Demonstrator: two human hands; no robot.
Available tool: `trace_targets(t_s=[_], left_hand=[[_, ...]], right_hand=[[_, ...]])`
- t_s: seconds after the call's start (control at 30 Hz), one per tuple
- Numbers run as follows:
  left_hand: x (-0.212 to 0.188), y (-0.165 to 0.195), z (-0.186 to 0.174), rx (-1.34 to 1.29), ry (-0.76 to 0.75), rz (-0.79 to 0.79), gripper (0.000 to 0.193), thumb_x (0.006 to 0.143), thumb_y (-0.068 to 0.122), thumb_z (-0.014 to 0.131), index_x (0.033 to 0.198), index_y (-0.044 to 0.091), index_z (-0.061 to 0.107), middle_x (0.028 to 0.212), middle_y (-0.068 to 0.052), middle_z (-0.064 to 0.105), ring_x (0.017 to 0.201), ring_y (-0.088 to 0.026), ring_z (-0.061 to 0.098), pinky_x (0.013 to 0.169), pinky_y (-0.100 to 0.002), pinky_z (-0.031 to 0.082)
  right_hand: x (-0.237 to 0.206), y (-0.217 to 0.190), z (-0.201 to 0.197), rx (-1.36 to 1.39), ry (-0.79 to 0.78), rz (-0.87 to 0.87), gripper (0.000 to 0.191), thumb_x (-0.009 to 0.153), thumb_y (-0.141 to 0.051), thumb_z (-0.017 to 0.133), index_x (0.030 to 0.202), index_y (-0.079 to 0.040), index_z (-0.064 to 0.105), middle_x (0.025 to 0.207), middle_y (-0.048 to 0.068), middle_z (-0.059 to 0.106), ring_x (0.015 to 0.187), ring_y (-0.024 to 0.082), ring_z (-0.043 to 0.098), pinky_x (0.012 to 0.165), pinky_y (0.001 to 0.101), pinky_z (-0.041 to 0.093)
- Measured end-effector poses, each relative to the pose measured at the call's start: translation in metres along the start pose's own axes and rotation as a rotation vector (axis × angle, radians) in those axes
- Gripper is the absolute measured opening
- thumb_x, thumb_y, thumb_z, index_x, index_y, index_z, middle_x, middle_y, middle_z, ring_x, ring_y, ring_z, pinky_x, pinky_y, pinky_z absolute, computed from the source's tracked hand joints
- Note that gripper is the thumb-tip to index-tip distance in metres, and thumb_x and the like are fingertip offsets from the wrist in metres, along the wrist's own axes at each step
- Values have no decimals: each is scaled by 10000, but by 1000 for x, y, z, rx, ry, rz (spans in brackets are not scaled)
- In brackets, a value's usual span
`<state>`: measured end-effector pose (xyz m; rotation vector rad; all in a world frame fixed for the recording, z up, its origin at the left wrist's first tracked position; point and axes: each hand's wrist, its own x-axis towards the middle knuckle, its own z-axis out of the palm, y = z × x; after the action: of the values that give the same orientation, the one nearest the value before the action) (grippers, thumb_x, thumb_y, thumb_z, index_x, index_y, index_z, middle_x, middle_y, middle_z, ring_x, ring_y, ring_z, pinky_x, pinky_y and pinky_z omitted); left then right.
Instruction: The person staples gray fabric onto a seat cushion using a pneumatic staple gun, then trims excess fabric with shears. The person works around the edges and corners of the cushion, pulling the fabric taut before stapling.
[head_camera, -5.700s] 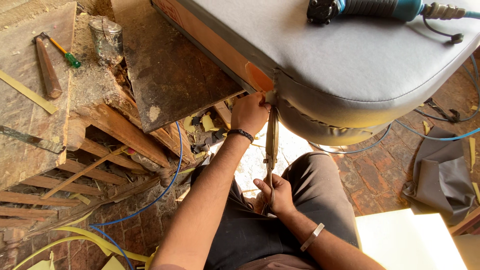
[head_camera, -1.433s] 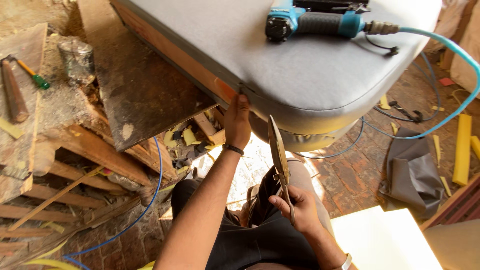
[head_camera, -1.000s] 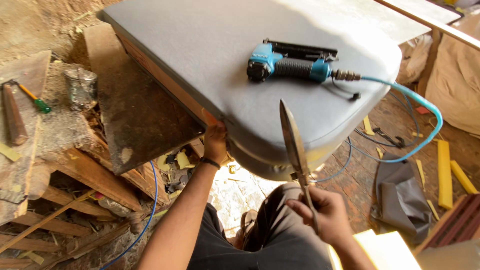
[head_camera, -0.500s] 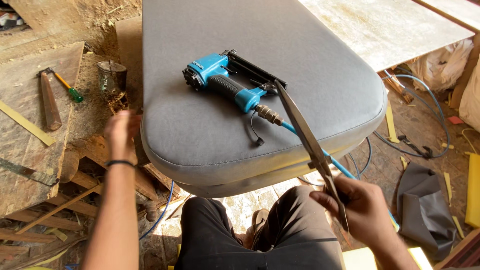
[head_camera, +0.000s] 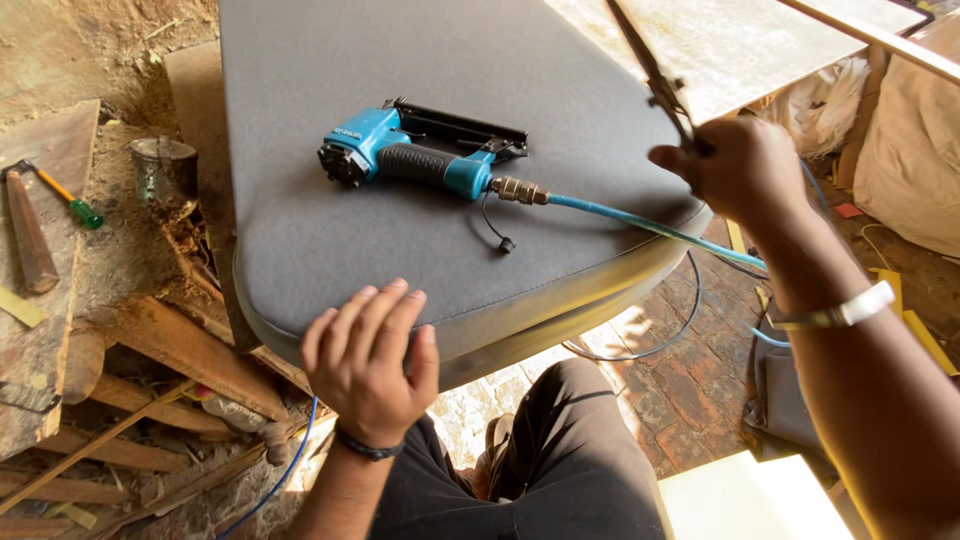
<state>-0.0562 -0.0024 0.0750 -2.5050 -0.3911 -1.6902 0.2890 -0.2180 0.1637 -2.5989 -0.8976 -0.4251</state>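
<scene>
A grey upholstered seat cushion (head_camera: 330, 110) fills the middle of the view, its rounded near edge just above my knees. On it lies a blue and black pneumatic staple gun (head_camera: 420, 158) with a blue air hose (head_camera: 640, 222) running off to the right. My left hand (head_camera: 368, 362) rests open, fingers spread, on the cushion's near edge. My right hand (head_camera: 735, 170) is raised at the cushion's right side, closed on the handles of long metal scissors (head_camera: 650, 70) whose blades point up and away.
Rough wooden planks and scraps (head_camera: 130, 400) lie at the left, with a hammer (head_camera: 30, 240), a green-handled screwdriver (head_camera: 70, 200) and a dusty metal tin (head_camera: 160, 170). A blue cable (head_camera: 285, 470) runs below. Brick floor, grey fabric (head_camera: 780, 390) and yellow strips (head_camera: 920, 335) sit at the right.
The view has swung up over the cushion top. My left hand moved from under the cushion's edge onto its near rim. My right hand lifted the scissors up to the right.
</scene>
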Motion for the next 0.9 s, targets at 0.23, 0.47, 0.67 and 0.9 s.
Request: trace_targets(t_s=[0.23, 0.47, 0.67, 0.9], left_hand=[[-8, -8, 9, 118, 123, 120, 306, 1011, 299, 544, 1047, 144, 805, 1097, -12, 798, 1053, -205, 711, 1044, -404, 388], [-11, -96, 19, 76, 248, 195, 345, 1030, 219, 471, 992, 105, 795, 974, -60, 818, 943, -245, 768, 1047, -411, 424], [-2, -178, 14, 15, 178, 119, 375, 1099, 242, 438, 1081, 111, 789, 1081, -60, 808, 1043, -251, 771, 1111, -406, 472], [-20, -146, 14, 44, 54, -195, 325, 1085, 214, 471, 1209, 134, 761, 1311, -54, 752, 1312, -295, 649, 1260, -520, 334]], right_hand=[[76, -70, 31, 233, -328, -23, 491, 731, -463, 934, 898, -25, 790, 717, 110, 723, 630, 210, 682, 609, 362, 535], [36, -92, 11, 534, -223, -379, 484, 829, -300, 864, 1242, -87, 730, 1140, 103, 761, 1067, 222, 727, 943, 356, 570], [-85, -88, 5, 520, -69, -816, 520, 737, -317, 865, 1182, -87, 721, 1306, 155, 683, 1176, 325, 659, 1040, 418, 523], [-75, -60, -4, 282, -183, -398, 167, 949, -295, 714, 983, -146, 780, 990, 32, 786, 761, 177, 751, 704, 346, 632]])
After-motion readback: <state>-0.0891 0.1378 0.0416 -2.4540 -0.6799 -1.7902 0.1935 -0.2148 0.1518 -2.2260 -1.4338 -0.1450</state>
